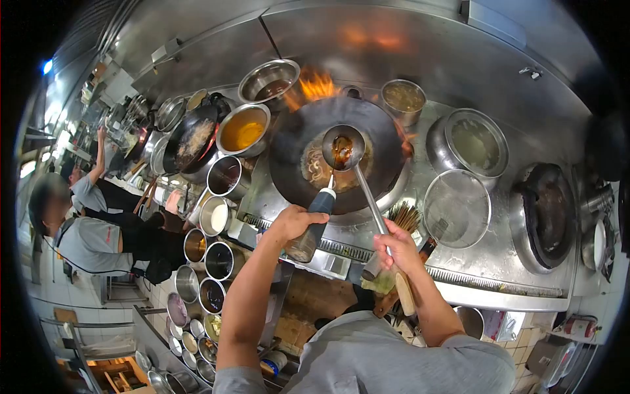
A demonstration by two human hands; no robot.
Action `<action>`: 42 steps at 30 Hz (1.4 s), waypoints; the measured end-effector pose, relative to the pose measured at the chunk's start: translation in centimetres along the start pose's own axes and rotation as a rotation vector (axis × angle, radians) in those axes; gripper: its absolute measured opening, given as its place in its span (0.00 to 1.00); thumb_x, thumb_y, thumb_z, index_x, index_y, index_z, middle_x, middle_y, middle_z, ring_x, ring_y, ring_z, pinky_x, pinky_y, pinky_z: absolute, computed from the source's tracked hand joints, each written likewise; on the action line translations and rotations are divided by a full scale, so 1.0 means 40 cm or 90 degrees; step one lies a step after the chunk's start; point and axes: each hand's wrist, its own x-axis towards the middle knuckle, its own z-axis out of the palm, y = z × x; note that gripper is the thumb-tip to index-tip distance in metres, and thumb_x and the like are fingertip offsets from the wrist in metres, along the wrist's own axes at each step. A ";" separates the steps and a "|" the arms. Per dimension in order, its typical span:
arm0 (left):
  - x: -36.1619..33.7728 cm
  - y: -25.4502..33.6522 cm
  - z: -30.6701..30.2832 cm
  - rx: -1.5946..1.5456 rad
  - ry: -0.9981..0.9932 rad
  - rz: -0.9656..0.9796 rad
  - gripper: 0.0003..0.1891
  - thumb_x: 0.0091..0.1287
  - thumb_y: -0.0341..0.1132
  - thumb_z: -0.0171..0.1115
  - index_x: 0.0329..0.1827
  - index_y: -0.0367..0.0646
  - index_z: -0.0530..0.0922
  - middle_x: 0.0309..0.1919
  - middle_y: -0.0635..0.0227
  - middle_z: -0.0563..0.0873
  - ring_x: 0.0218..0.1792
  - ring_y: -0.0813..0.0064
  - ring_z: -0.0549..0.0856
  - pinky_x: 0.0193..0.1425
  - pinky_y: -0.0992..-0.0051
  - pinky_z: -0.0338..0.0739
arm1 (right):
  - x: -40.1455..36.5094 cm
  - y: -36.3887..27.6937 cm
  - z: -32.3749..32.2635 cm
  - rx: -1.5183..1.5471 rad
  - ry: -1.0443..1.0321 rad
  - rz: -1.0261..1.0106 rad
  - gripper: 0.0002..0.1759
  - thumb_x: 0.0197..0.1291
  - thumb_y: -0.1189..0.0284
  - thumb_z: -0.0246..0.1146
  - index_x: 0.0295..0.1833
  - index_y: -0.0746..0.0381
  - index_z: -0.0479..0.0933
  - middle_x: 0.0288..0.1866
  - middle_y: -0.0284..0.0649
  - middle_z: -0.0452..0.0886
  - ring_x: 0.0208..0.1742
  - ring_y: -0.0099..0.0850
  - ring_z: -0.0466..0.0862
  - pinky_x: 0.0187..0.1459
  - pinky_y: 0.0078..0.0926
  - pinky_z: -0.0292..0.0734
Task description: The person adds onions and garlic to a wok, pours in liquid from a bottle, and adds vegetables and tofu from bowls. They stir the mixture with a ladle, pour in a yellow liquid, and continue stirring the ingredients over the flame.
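Note:
My left hand [298,222] is wrapped round a dark squeeze bottle [317,221], its pale nozzle tilted up at the ladle's bowl. In my right hand [398,246] is the handle of a metal ladle [369,194], with a wooden end below my fist. Dark brown sauce [342,152] lies in the ladle, which hangs over a large black wok [287,167]. Pale noodle-like strips [319,172] show in the wok, partly hidden by the ladle. Flames [317,86] rise behind the wok's far rim.
Steel pots with liquid [244,130] stand left of the wok. A round mesh strainer [457,209], a wide pot [476,144] and another dark wok [548,217] are to the right. Several sauce containers [225,260] line the left side. Two co-workers [92,243] stand further left.

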 end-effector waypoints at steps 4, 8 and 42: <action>0.004 -0.008 -0.007 0.003 0.011 0.004 0.27 0.57 0.50 0.79 0.44 0.30 0.87 0.36 0.59 0.90 0.33 0.70 0.88 0.41 0.69 0.82 | 0.012 -0.012 -0.003 0.032 -0.020 0.012 0.27 0.70 0.77 0.59 0.72 0.57 0.66 0.26 0.31 0.72 0.13 0.20 0.69 0.14 0.24 0.66; -0.020 0.010 -0.007 0.006 0.022 0.009 0.27 0.57 0.50 0.79 0.44 0.30 0.87 0.35 0.60 0.89 0.33 0.70 0.88 0.40 0.69 0.81 | 0.031 -0.012 -0.008 0.049 -0.031 0.002 0.23 0.71 0.77 0.59 0.69 0.57 0.67 0.26 0.30 0.72 0.13 0.20 0.69 0.14 0.24 0.65; -0.983 -1.058 0.421 -0.604 1.312 -0.062 0.29 0.65 0.43 0.76 0.63 0.38 0.75 0.55 0.61 0.86 0.54 0.70 0.83 0.62 0.68 0.76 | 0.281 0.086 -0.002 -0.924 0.395 -0.244 0.29 0.65 0.69 0.63 0.71 0.67 0.74 0.50 0.51 0.86 0.39 0.42 0.84 0.44 0.41 0.82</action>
